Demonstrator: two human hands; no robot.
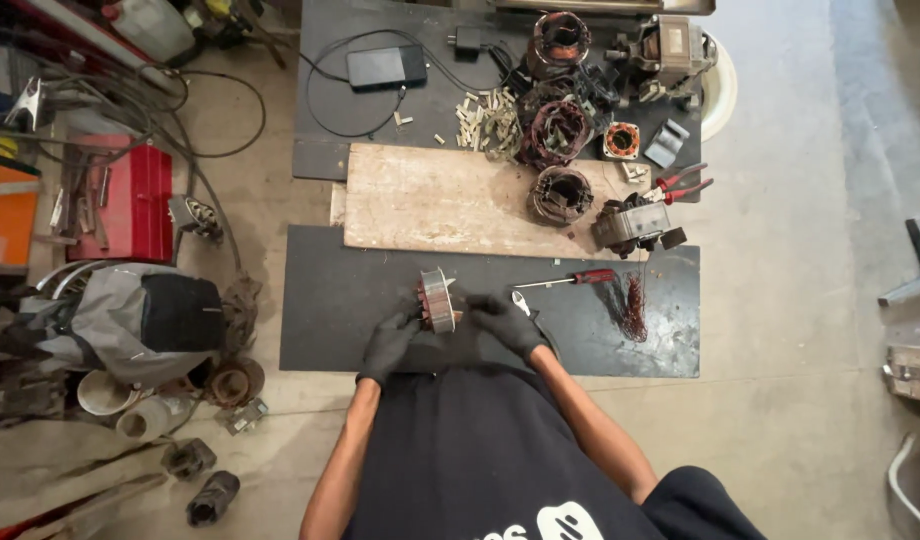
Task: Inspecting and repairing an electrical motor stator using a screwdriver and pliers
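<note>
A ring-shaped metal motor stator (438, 299) with copper windings stands on edge on a dark rubber mat (340, 300) in front of me. My left hand (391, 343), in a black glove, grips its near left side. My right hand (507, 322), also gloved, holds the stator's right side, with a small metal tool (521, 302) lying just past its fingers. A red-handled screwdriver (570, 280) lies on the mat to the right, beside a tangle of copper wire (632, 306).
A worn wooden board (430, 200) lies beyond the mat, with several stators (561, 194), motor parts (632, 224) and red pliers (680, 184) at its right. A phone (385, 66) with cable lies further back. A red toolbox (120, 200), cables and clutter fill the floor on the left.
</note>
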